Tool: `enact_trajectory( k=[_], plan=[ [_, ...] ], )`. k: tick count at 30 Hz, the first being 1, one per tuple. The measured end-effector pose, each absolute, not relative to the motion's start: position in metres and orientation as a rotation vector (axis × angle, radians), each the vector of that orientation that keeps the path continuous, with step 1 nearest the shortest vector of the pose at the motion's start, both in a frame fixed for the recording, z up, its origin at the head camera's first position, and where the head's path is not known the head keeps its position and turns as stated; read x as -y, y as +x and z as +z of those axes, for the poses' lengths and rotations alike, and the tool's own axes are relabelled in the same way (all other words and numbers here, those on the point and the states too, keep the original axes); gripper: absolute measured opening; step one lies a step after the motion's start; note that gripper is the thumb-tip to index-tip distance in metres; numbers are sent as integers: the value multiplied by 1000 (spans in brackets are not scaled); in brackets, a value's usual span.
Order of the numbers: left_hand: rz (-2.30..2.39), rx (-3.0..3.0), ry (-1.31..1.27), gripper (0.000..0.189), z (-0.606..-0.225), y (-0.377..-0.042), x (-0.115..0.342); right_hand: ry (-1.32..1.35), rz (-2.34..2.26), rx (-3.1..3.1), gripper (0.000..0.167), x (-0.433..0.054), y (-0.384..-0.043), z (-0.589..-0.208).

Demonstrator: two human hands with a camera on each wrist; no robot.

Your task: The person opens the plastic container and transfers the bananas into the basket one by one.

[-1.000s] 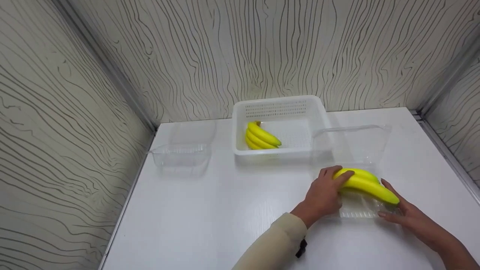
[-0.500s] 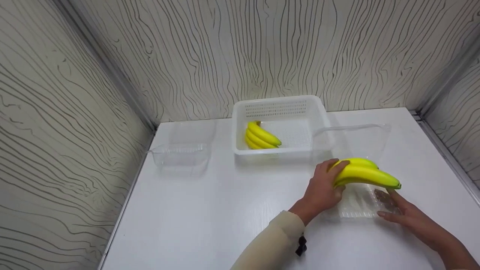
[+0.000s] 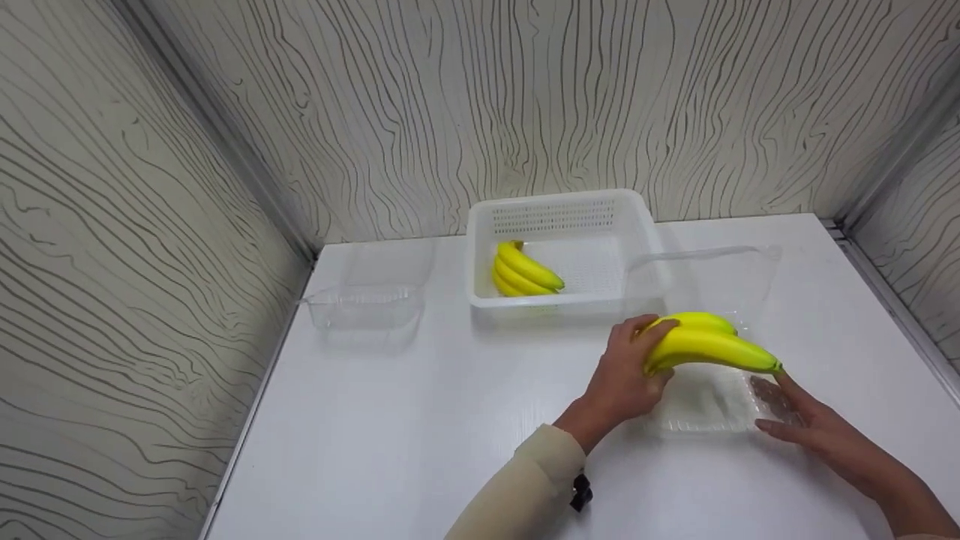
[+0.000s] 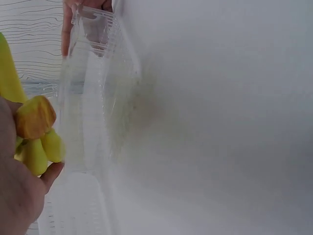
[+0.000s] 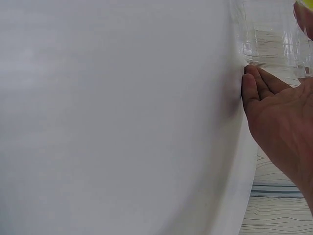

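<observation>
My left hand (image 3: 626, 371) grips a bunch of yellow bananas (image 3: 709, 349) at the stem end, fingers over the top. The bunch is raised above a clear plastic clamshell container (image 3: 697, 409), tips pointing right. In the left wrist view the cut brown stem (image 4: 36, 117) shows beside my palm. At the container's right end, my right hand (image 3: 832, 439) touches the wall, thumb toward the front. Its fingers look fairly straight, and some show through the clear plastic. The nearest banana tip appears close to my right index finger; whether they touch I cannot tell.
A white slotted basket (image 3: 559, 302) stands at the back with another banana bunch (image 3: 525, 270) in it. Further left sits a second clear container (image 3: 364, 311), lid raised. The first container's lid (image 3: 701, 281) stands up behind it, near the basket's right corner.
My left hand has lifted the bananas from inside the container, then shifted them slightly left. The right hand has stayed at the container's right end.
</observation>
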State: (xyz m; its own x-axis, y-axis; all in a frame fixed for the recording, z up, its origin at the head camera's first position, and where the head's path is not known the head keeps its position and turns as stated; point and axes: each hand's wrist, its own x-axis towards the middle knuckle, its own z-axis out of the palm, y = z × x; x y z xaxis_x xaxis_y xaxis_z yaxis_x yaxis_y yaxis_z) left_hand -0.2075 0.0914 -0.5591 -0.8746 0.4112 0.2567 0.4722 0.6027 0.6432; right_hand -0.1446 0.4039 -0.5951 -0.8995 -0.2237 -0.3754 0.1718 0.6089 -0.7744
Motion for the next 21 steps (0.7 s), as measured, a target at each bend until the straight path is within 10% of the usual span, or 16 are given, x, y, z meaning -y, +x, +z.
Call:
enact_trajectory(
  k=[21],
  plan=[
    [-1364, 2619, -767, 71, -549, -192, -26, -99, -1276, -2431, 100, -404, -144, -596]
  ],
)
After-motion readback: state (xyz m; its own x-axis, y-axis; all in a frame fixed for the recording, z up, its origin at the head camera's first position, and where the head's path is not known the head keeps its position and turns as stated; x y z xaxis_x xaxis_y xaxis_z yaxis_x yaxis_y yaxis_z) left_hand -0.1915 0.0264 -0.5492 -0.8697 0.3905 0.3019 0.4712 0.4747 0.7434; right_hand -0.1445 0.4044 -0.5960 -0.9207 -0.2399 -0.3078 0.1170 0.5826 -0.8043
